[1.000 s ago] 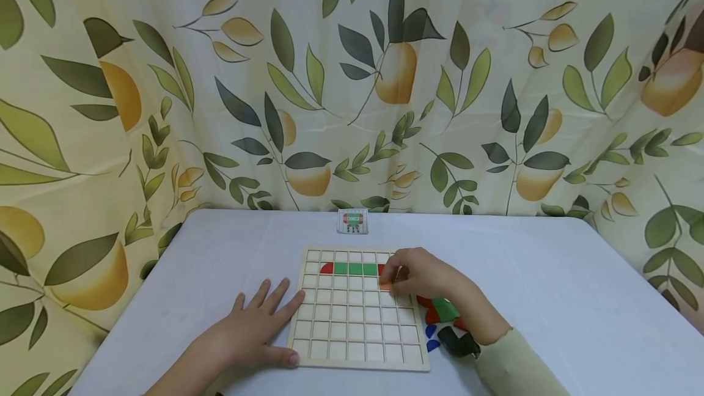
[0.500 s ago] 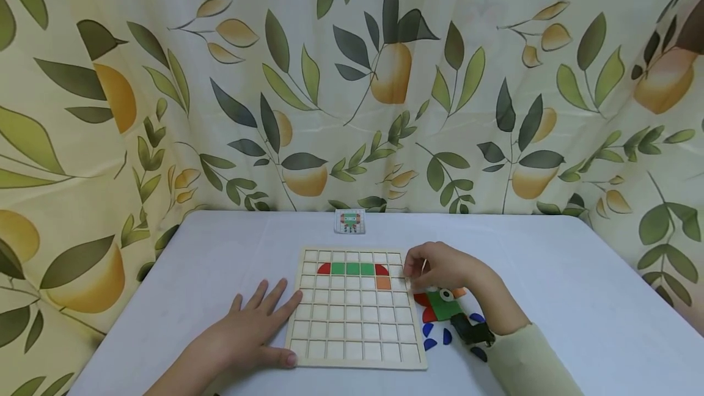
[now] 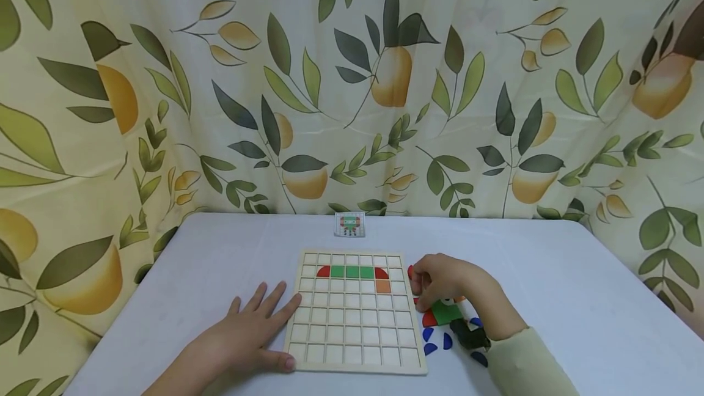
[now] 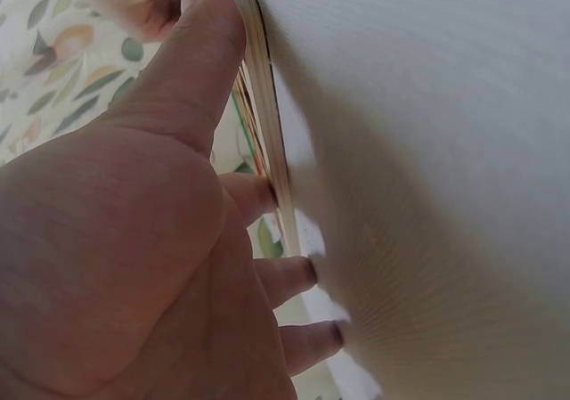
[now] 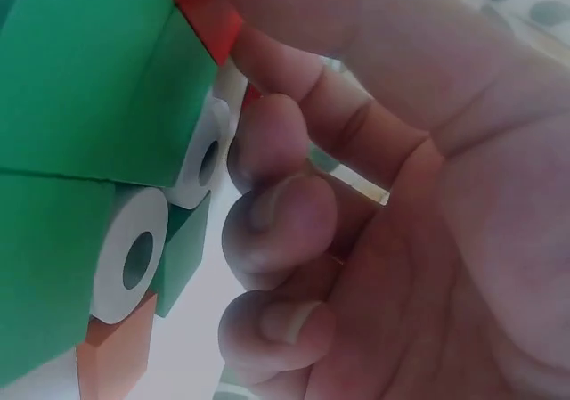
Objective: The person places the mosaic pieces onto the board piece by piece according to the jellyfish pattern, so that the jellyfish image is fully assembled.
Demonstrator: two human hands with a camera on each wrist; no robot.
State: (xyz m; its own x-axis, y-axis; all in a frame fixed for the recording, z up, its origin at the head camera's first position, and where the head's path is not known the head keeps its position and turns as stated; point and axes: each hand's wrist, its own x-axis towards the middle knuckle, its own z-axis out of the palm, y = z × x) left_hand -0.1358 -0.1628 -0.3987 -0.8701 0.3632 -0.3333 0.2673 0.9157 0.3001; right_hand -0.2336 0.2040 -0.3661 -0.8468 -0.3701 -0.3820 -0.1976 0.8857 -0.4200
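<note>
My left hand [image 3: 247, 329] lies spread at the left edge of a wooden grid board [image 3: 352, 366], thumb and fingertips touching its rim; the left wrist view shows the thumb [image 4: 191, 70] against it. On the board, a row of green squares [image 3: 352, 272] runs between red rounded pieces [image 3: 324, 271], with an orange square [image 3: 382, 286] under the right one. Right of the board, my right hand [image 3: 448, 280] has curled fingers; thumb and forefinger pinch at a red piece [image 5: 200, 8] beside stacked green blocks [image 5: 80, 79]. The thumb partly hides that piece.
Blue half-round pieces [image 3: 431, 349] lie scattered right of the board, near a black strap device [image 3: 470, 333] on the right wrist. White ring eyes [image 5: 132, 253] and an orange block [image 5: 116, 351] sit among the green blocks. A picture card [image 3: 349, 225] stands at the table's back edge.
My right hand has left the orange square on the board and moved right, then down to the loose pieces. The left hand stays at the board's edge.
</note>
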